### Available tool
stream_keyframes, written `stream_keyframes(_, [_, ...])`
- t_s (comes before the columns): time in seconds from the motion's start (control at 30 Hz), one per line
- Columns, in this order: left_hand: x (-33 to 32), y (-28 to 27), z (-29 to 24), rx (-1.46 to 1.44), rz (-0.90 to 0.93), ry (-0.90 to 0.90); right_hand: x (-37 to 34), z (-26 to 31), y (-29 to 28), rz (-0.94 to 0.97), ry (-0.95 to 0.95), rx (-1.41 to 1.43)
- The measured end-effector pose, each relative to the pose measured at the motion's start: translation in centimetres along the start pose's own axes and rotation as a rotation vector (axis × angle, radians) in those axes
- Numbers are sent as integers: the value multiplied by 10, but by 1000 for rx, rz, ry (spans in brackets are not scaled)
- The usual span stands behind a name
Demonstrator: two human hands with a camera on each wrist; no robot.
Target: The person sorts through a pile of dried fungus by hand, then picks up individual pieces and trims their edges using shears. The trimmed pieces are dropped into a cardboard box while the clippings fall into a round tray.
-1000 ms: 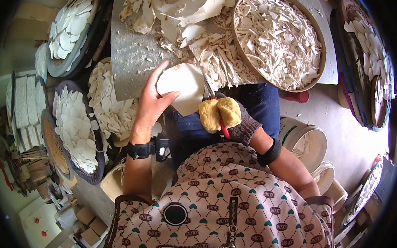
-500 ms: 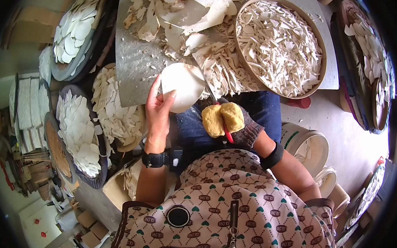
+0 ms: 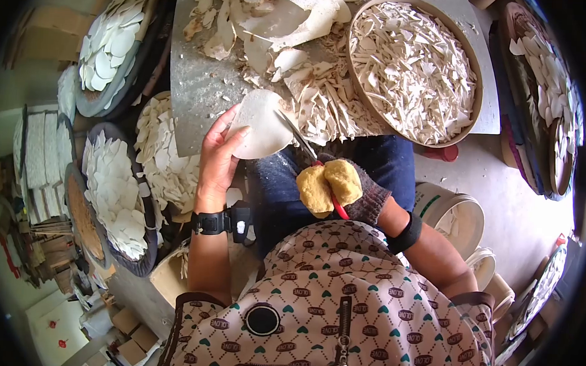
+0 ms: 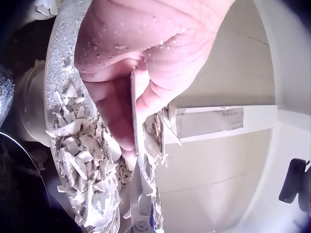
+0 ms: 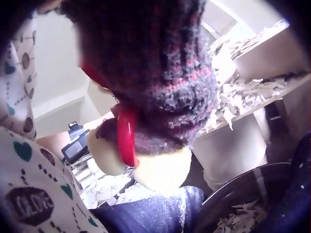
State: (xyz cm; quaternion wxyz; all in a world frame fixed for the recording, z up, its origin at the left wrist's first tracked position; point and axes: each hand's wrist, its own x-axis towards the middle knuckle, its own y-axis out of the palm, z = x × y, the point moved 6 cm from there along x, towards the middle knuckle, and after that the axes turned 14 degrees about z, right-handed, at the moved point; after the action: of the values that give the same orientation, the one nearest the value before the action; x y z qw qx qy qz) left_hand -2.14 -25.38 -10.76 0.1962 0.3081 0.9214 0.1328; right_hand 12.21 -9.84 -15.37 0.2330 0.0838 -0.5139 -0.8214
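My left hand (image 3: 217, 155) pinches a thin, off-white rounded disc (image 3: 263, 126) by its left side, thumb on the near face. In the left wrist view the disc (image 4: 138, 131) appears edge-on between thumb and fingers. A dark knitted glove covers my right hand (image 3: 366, 194), which grips scissors (image 3: 304, 143) by red handles. Yellow foam pads (image 3: 315, 189) are wrapped on the handles, also seen in the right wrist view beside a red loop (image 5: 126, 138). The scissor blades reach the disc's right edge, one overlapping its face in the head view.
A metal board (image 3: 199, 90) lies ahead, bearing large offcuts (image 3: 306, 23) and a heap of slivers (image 3: 329, 103). On its right stands a round tray (image 3: 478, 93) full of scraps. Trays of white discs (image 3: 113, 191) are at the left; a white bucket (image 3: 429, 201) stands at the right.
The disc and left hand have shifted a little left, after the left wrist swung right and back. The scissor blades now overlap the disc's right edge; the right hand has barely moved.
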Motion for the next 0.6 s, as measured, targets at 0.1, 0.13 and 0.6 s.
stream_keyframes(0.1, [3,-3,-2,8,0,-17,1,-1,5,5,-39,119])
stream_keyframes(0.13, [2,-4,-2,8,-1,-18,2,-4,4,-2,-22,197])
stream_keyframes(0.6, [-18,6,-62,951,-144,594,8,-23,6,59,-18,824])
